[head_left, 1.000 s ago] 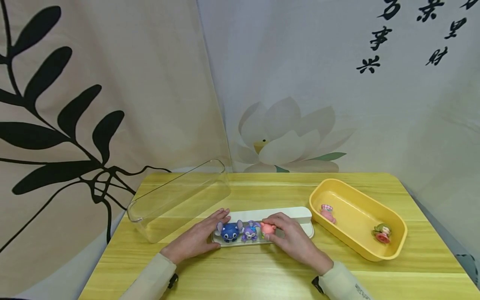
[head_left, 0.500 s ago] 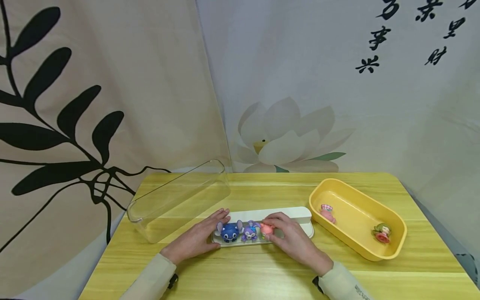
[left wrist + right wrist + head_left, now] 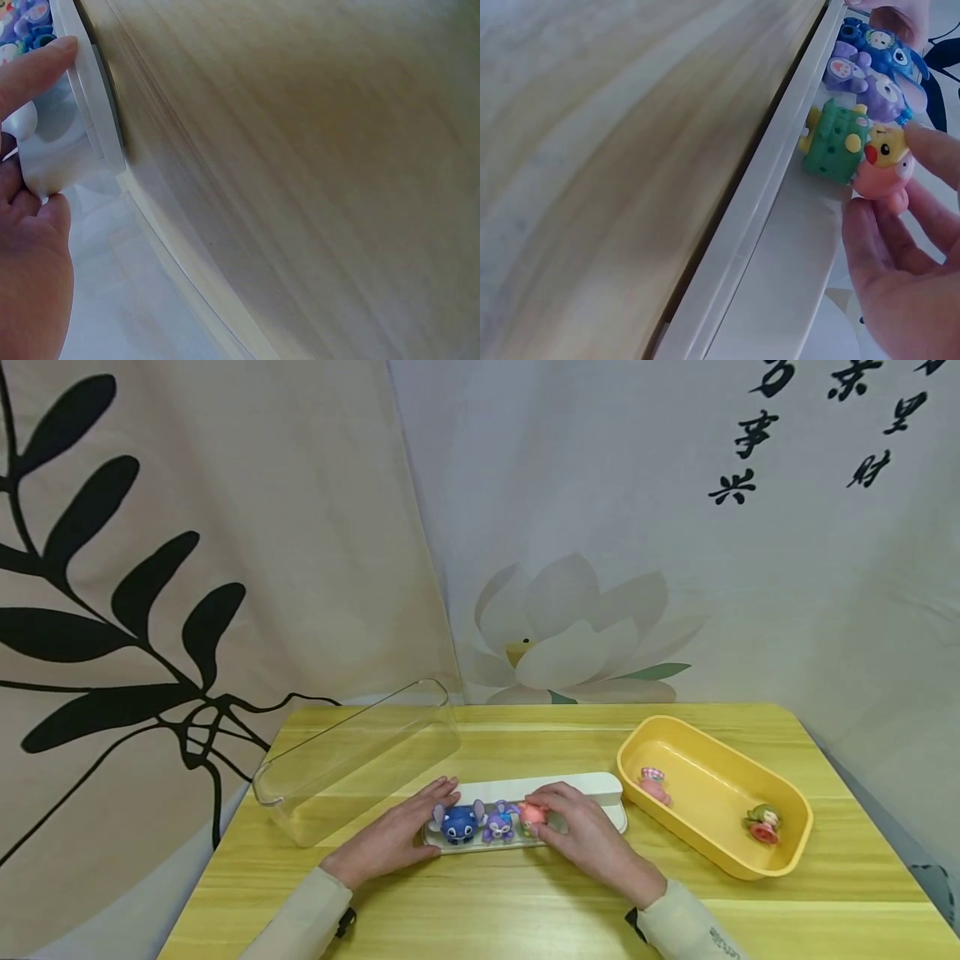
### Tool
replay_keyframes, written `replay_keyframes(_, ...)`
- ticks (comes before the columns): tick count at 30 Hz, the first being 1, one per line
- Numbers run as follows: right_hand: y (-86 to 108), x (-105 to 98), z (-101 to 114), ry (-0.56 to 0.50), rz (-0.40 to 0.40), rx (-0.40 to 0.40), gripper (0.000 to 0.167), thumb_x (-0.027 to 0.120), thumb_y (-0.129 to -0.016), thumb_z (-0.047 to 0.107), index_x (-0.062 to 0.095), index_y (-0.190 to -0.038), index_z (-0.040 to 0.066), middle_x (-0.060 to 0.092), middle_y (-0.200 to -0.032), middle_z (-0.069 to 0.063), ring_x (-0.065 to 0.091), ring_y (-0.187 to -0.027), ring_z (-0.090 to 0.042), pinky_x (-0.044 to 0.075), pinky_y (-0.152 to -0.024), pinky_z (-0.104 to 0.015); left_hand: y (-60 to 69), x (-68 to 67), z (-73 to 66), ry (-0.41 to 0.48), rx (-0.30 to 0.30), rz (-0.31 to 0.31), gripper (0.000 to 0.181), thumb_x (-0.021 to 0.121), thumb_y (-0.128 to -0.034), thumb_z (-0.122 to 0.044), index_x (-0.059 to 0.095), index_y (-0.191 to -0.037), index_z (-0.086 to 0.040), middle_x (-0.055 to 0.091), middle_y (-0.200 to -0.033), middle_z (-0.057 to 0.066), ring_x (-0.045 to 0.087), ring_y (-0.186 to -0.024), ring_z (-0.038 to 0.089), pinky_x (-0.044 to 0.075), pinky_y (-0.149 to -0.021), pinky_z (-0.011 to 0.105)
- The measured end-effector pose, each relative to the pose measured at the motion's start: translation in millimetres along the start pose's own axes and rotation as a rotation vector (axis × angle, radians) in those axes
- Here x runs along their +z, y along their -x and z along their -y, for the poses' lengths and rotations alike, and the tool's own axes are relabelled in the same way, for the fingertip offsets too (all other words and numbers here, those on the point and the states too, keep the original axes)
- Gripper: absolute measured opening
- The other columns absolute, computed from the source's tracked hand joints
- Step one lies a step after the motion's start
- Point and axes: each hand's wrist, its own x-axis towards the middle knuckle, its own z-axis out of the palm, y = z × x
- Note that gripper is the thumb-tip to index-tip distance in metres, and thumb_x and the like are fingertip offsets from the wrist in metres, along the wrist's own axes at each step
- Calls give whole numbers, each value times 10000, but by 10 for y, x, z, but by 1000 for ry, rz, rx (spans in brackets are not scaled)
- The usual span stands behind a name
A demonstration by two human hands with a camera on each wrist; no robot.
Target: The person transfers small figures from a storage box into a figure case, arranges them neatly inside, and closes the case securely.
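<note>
A white display base (image 3: 596, 783) with a raised back step lies at the middle of the table. My left hand (image 3: 397, 835) grips its left end, thumb at the front edge. In the base's front row stand a blue big-eared figurine (image 3: 459, 824) and a purple long-eared figurine (image 3: 498, 822). To their right, my right hand (image 3: 588, 835) holds a pink-headed figurine (image 3: 532, 817) by its head. The right wrist view shows this figurine's yellow face and green body (image 3: 836, 142), upright on the base beside the purple one.
A clear plastic cover (image 3: 360, 760) lies at the back left of the wooden table (image 3: 480, 910). At the right stands a yellow tray (image 3: 720, 752) holding a pink figurine (image 3: 655, 786) and a green-and-red figurine (image 3: 764, 825).
My right hand has shifted the pink-headed figurine slightly left, closer to the purple one. My left hand stays at the base's left end.
</note>
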Motion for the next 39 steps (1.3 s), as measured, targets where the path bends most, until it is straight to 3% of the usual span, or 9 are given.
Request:
replay_keyframes(15,39,-72,-39,12,-33,-3,403,867,-854,206,738,-1220,95,673,-1307,-19,657,-1191,-253,555,-1011,-480,-3,4,-1,12,-8,5,890,834,-898,-233,339,-1631,-137,199,-1724,27,222,-1567,250,364,-1194,491)
replay_keyframes(21,118,-234,-16,-32,-27,84,431,832,-894,230,717,-1289,106,635,-1418,1,594,-1311,-289,500,-1074,-543,-2,-3,1,16,-5,4,887,835,-896,-228,344,-1628,-131,197,-1724,25,218,-1568,250,357,-1198,489)
replay_keyframes(26,189,-405,8,-52,-51,88,445,822,-904,221,702,-1313,95,637,-1426,7,584,-1329,-281,502,-1068,-547,0,1,7,18,2,-6,878,844,-885,-217,367,-1617,-123,225,-1716,53,236,-1562,261,367,-1189,490)
replay_keyframes(29,235,-505,18,-60,-82,78,434,823,-902,222,703,-1306,117,644,-1416,17,597,-1314,-260,518,-1062,-484,-1,11,12,11,8,-14,876,848,-880,-213,377,-1613,-121,240,-1711,71,247,-1558,270,378,-1179,494)
replay_keyframes(31,268,-572,20,-67,-110,65,426,827,-898,208,706,-1299,131,650,-1409,18,605,-1306,-253,513,-1073,-367,0,15,18,11,13,-19,872,850,-878,-211,384,-1609,-117,242,-1710,66,250,-1557,269,379,-1179,492)
replay_keyframes(35,338,-699,7,-42,-175,30,424,829,-890,162,709,-1297,166,661,-1396,14,609,-1294,-251,347,-1114,-126,2,15,26,16,19,-18,865,846,-884,-217,384,-1609,-116,218,-1719,31,231,-1564,248,362,-1196,477)
replay_keyframes(39,406,-832,-12,-4,-214,23,433,825,-889,135,706,-1304,176,662,-1396,4,600,-1301,-221,227,-1162,-84,1,14,30,12,23,-17,867,843,-888,-221,377,-1611,-114,206,-1722,22,220,-1568,247,350,-1203,477)
